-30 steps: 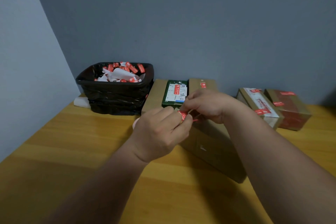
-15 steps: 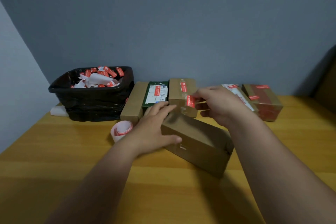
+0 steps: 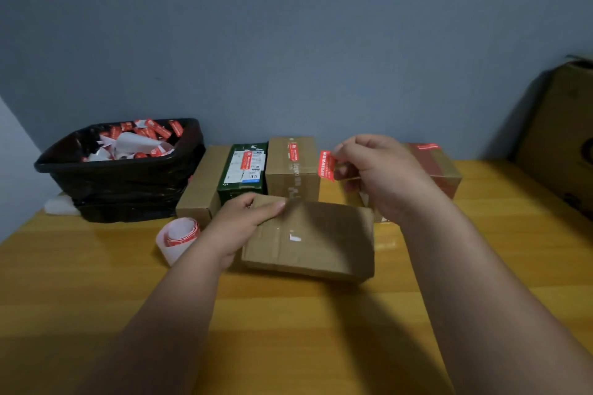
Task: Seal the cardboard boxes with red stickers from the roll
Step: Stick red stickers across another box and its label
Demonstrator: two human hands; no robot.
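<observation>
Two hands work at the centre of the frame over a yellow wooden bench; the left hand lies on the left end of a plain cardboard box, fingers curled over its far top edge and gripping it; the box rests flat on the bench, blurred, with clear tape along its top. The right hand is raised above and behind the box, right of centre, pinching one red sticker between thumb and fingertips; the sticker hangs upright in the air, apart from every box. The sticker roll sits on the bench just left of the left wrist, white backing outward with red showing at its rim. Behind, along the grey wall, stand three boxes side by side: a brown box, a green box with a white label, and a taped box bearing a red sticker on top; a further stickered box shows behind the right hand. A black bin, upper left, holds white backing paper and red scraps; a large carton leans at the right edge.
</observation>
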